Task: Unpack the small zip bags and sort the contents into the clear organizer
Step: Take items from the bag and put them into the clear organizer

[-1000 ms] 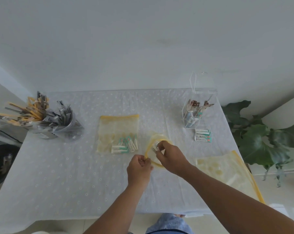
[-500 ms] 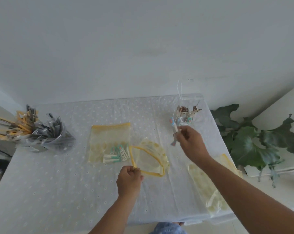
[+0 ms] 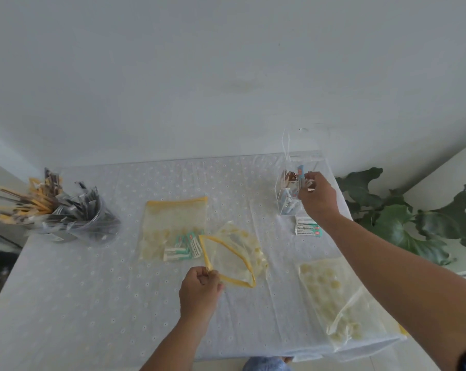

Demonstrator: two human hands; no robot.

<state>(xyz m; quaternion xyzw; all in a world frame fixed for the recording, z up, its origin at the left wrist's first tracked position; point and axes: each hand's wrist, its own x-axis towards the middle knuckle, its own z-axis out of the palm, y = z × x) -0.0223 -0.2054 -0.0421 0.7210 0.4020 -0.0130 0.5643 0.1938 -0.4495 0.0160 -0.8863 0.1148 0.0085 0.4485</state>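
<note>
Since half a second ago, the right hand point(image 3: 318, 199) has travelled from mid-table to the far right corner and now sits at the top of the clear organizer point(image 3: 286, 199), its fingers pinched on small packets point(image 3: 301, 174) held over the opening. The left hand point(image 3: 199, 290) has stayed near the front centre, thumb and fingers clamped on the yellow zip edge of the open zip bag point(image 3: 232, 259), whose mouth gapes wide toward the camera.

The table point(image 3: 92, 303) is covered in a pale cloth dotted with small eyelets and stands against a plain white wall point(image 3: 226, 76). Just left of the open bag lies a second zip bag point(image 3: 170, 223), flat, with green-and-white packets showing at its lower right corner. A third bag point(image 3: 333, 295), clear and crumpled, lies at the front right, partly over the table edge. A few white-and-green sachets point(image 3: 305, 228) lie on the cloth just in front of the organizer, beside the right wrist. The organizer holds brown and blue items upright; its compartments cannot be told apart.

At the far left stands a clear cup point(image 3: 76, 218) crammed with yellow and grey wrapped sticks. Beyond the table's right edge, large dark green plant leaves point(image 3: 403, 218) spread beside a white surface.
</note>
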